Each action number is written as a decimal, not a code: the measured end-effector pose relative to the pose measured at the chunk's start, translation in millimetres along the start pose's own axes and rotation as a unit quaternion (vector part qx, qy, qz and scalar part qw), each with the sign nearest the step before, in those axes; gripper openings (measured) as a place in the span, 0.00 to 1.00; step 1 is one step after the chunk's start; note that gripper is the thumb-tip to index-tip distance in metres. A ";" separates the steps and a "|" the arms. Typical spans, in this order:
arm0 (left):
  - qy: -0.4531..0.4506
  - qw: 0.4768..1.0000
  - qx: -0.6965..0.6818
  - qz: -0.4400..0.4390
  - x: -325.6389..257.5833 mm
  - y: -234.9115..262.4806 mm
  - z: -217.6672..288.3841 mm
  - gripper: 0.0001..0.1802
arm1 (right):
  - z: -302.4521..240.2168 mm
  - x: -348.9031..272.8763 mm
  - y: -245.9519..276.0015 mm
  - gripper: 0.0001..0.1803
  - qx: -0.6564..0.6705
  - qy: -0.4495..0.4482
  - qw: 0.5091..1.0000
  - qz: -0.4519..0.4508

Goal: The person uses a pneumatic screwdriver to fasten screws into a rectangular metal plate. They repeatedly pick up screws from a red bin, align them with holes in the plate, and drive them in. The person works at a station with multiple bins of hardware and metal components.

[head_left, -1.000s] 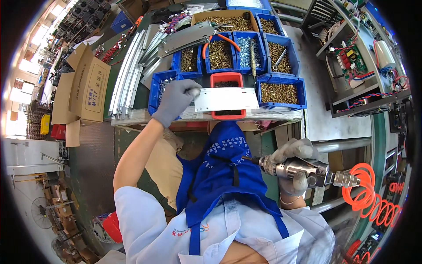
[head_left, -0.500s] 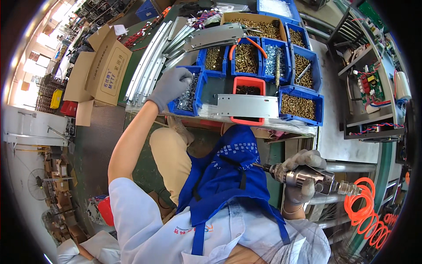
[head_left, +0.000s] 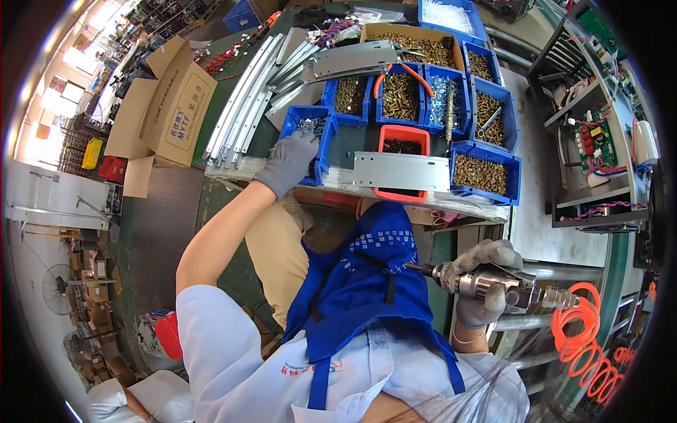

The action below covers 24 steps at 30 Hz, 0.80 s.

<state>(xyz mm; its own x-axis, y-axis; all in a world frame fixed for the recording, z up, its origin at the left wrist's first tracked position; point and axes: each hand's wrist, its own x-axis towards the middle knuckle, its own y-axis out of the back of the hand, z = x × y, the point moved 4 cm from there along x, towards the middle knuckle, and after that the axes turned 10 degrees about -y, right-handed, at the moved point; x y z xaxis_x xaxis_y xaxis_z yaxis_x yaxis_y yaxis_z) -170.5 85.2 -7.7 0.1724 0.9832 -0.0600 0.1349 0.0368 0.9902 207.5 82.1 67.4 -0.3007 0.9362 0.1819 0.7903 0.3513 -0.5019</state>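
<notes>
Pneumatic screwdriver [head_left: 479, 283] is held beside the blue apron [head_left: 367, 282], the fingers of the right hand [head_left: 486, 255] wrapped round its body, apparently to bear its weight, while the left hand [head_left: 293, 162] dips into a blue bin [head_left: 326, 148] of silver fasteners [head_left: 310, 125], its fingers' spread and hold undeterminable.
</notes>
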 end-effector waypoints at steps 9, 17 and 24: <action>0.080 0.944 -0.216 0.235 -9.0 25.6 -20.2 0.08 | -7.5 -3.5 0.5 0.30 -0.004 0.025 1.000 -0.009; 0.178 0.247 -0.910 0.283 -23.9 -12.6 -37.1 0.10 | -8.8 -0.2 -4.1 0.31 0.015 0.006 1.000 -0.009; 0.229 0.157 -0.910 0.309 -24.0 -11.5 -30.3 0.09 | -10.2 3.0 -7.0 0.30 -0.009 0.004 1.000 -0.015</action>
<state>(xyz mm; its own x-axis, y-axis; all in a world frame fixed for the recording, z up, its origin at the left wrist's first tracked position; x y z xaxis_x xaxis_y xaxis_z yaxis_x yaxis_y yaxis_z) -205.7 66.6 -13.8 -0.5399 0.7945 -0.2780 -0.3435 -0.5095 -0.7890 206.5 82.5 80.0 -0.3207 0.9251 0.2030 0.7909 0.3795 -0.4801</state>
